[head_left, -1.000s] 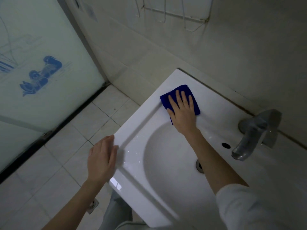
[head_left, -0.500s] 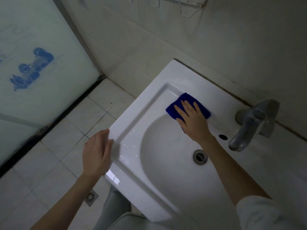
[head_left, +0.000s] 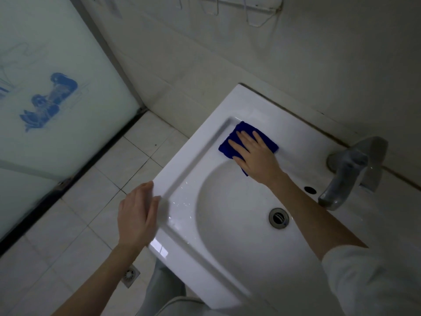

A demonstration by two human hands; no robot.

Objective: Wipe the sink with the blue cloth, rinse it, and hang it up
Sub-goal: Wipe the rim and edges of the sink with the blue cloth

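Top-down: one blue cloth [head_left: 249,142], deep blue, folded to a rough square, is lying on the sink [head_left: 205,142] ledge at the far-left corner of the basin. R. hand [head_left: 255,156] is pressing it flat, fingers [head_left: 237,145] spread wide, not gripping. L. hand [head_left: 139,215], fingers extended, holding nothing, is resting at the sink's left edge. One faucet [head_left: 346,174], one drain [head_left: 278,217], one overflow hole [head_left: 310,189].

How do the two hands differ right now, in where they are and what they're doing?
The right hand lies flat on the blue cloth, pressing it onto the sink ledge near the back corner. The left hand holds nothing and rests against the sink's outer side edge. Both are bare, with fingers extended.
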